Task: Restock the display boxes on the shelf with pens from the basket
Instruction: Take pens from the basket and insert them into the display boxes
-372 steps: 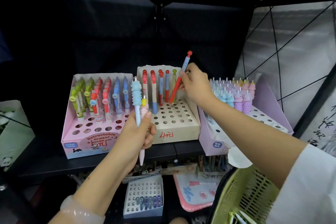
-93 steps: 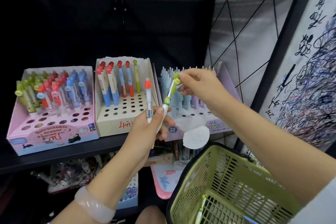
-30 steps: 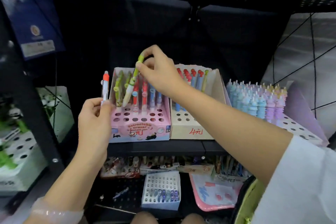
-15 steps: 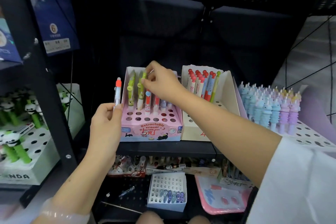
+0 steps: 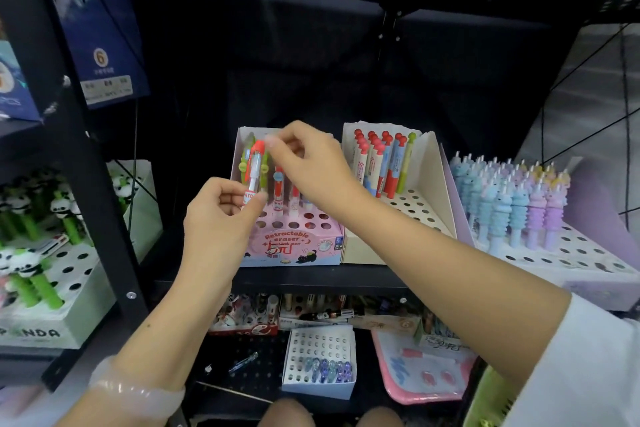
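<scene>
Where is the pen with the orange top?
In the head view, the orange-topped pen stands upright left of centre, held by the left hand in front of the pink display box, the right hand touching its top.

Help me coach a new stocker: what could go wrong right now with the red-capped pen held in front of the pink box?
The handover could slip: the left hand pinches only the bottom of the red-capped pen, while the right hand reaches its cap. The right forearm hangs close over the beige box, so it might knock its standing pens.
</scene>
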Action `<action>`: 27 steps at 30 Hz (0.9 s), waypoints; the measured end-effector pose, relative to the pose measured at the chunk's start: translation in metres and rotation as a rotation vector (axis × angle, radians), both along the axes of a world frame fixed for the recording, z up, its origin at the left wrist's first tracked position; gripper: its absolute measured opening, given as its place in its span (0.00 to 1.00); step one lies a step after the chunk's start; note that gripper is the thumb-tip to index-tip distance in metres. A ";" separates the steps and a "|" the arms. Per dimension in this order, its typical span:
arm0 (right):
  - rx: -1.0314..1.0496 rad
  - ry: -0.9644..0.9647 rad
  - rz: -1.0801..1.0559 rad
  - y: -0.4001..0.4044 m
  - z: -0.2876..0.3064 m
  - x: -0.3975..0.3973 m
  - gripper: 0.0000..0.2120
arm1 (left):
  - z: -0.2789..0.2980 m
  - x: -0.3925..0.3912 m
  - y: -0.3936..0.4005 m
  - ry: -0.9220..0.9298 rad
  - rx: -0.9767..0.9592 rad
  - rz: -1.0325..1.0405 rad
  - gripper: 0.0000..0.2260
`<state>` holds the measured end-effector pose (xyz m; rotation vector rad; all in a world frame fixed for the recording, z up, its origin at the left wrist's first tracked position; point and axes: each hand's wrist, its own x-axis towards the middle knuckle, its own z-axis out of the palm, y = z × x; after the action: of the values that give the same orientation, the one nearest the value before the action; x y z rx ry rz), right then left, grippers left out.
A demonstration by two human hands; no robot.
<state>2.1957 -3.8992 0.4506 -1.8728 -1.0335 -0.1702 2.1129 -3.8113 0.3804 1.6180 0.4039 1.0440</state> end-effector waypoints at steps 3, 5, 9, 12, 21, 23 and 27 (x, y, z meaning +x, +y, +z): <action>-0.056 0.146 0.008 -0.003 -0.003 -0.005 0.12 | 0.003 0.004 -0.007 0.005 0.041 0.012 0.10; -0.033 0.196 0.012 -0.005 -0.003 -0.007 0.11 | 0.004 0.007 -0.011 0.019 0.060 0.017 0.11; 0.036 0.281 0.054 -0.012 0.004 -0.004 0.07 | 0.006 0.004 -0.014 -0.012 0.093 0.005 0.07; 0.121 0.248 0.029 -0.022 0.012 0.007 0.06 | -0.001 0.001 -0.004 0.027 0.100 0.018 0.05; -0.014 0.130 -0.020 -0.028 -0.007 0.022 0.05 | -0.018 0.002 0.002 0.175 -0.044 -0.062 0.12; -0.102 0.058 0.007 -0.024 -0.009 0.020 0.07 | -0.016 0.002 0.002 0.180 -0.047 -0.068 0.10; -0.248 -0.144 0.004 -0.013 -0.018 0.013 0.11 | -0.014 0.000 0.001 0.202 -0.035 -0.066 0.09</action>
<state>2.2091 -3.9119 0.4322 -2.1059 -1.2016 -0.1831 2.1126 -3.8106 0.3665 1.6997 0.4975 0.8226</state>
